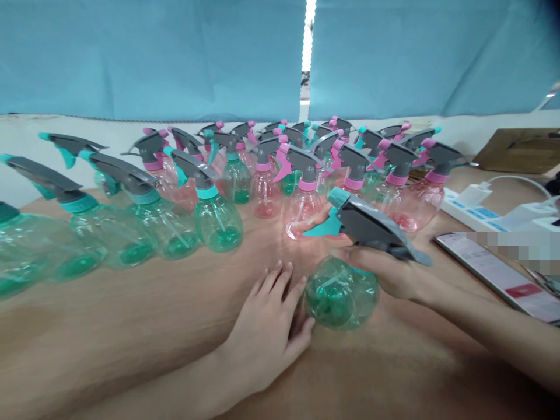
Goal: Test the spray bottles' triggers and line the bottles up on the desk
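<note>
A green see-through spray bottle (345, 297) with a grey head and turquoise nozzle and trigger is tilted in front of me. My right hand (385, 271) is wrapped round its neck, with a finger stretched along the trigger. Just left of the bottle, my left hand (273, 318) lies palm down on the table with its fingers stretched out; its thumb is close to the bottle's base, and I cannot tell whether they touch. A pink spray bottle (301, 207) stands behind the held one. To the left is an upright green spray bottle (217, 221).
Many more pink and green spray bottles crowd the back of the wooden table (175, 326). On the right lie a phone (494, 274) and a white power strip (472, 210) with plugs in it. A cardboard box (518, 150) sits behind them. A blue curtain (153, 58) hangs at the back.
</note>
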`<state>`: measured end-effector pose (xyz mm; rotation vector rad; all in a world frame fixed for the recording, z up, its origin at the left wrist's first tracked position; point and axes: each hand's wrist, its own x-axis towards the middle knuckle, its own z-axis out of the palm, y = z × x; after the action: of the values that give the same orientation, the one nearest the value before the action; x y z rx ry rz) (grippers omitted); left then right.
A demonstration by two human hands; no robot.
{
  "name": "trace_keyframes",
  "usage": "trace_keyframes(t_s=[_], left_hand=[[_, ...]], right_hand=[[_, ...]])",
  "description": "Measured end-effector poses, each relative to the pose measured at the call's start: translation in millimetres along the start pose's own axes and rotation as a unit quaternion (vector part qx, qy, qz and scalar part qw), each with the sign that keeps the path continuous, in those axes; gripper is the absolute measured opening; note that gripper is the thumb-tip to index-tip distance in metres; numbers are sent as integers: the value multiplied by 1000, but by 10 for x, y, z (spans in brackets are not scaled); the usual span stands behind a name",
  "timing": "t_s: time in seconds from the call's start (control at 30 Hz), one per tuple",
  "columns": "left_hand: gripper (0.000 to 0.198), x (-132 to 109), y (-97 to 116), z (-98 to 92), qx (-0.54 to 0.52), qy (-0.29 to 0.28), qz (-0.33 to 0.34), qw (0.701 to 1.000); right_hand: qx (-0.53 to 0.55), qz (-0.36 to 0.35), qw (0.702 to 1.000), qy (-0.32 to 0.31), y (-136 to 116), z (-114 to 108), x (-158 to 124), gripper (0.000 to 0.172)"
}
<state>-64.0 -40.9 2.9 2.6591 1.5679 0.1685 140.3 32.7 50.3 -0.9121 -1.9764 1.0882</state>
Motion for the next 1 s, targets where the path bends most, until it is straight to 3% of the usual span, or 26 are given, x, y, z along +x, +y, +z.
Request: trace_keyframes(t_s=[0.2, 0.5, 0.73, 1.0], left_hand=[[54, 3, -4, -1, 5, 5, 4, 1000], [53, -5, -3, 6, 7, 9, 6, 1000], [52, -3, 2, 6, 5, 10, 7, 1000], [52, -9, -6, 14, -9, 23, 10, 1000]], right_hand=[[51, 38, 998, -23, 7, 37, -5, 33], [77, -68, 994, -32, -55, 44, 73, 16], [55, -49, 997, -12, -101, 57, 61, 17], [69, -57, 995, -34, -95, 42, 85, 16]])
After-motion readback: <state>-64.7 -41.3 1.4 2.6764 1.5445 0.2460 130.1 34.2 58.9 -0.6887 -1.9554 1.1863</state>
